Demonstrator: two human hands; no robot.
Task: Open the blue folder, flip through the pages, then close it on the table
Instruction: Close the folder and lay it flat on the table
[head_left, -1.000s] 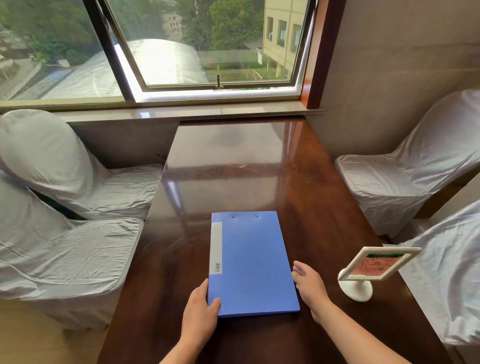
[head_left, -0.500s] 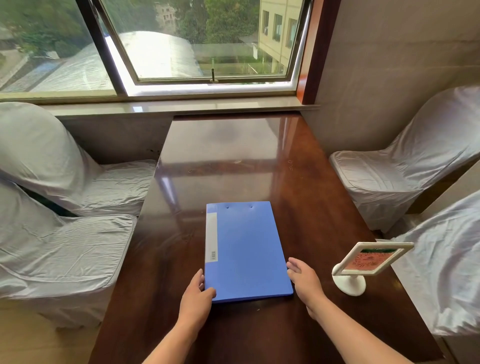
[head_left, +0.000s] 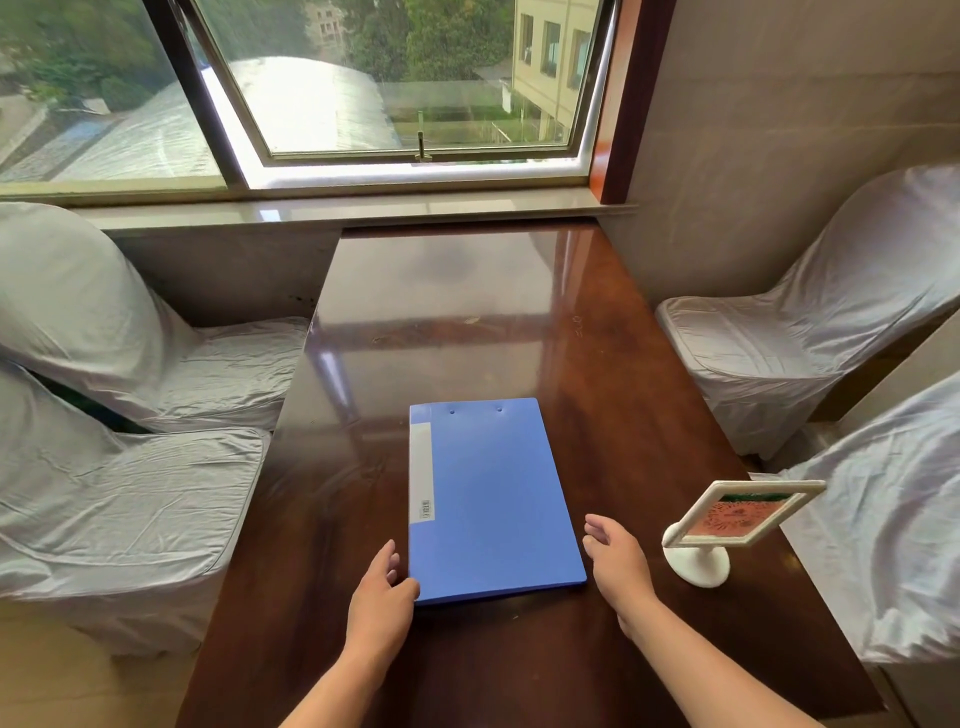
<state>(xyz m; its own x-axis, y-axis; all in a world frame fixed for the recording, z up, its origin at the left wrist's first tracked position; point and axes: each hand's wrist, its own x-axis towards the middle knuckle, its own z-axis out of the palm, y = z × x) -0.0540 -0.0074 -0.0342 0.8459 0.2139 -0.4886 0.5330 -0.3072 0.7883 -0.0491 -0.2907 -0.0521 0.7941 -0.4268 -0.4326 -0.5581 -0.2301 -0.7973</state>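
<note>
The blue folder lies closed and flat on the dark wooden table, its white spine label on the left side. My left hand rests at the folder's near left corner, fingers loosely apart, thumb touching the edge. Beside the near right edge is my right hand, open and a little apart from the cover. Neither hand holds anything.
A small white sign stand with a reddish card stands to the right of my right hand. Chairs in white covers line the left and right sides of the table. A window sill closes off the far end.
My left hand has slid off the folder's near left corner and now sits beside it. My right hand has drawn slightly away from the right edge. The folder has stayed closed.
</note>
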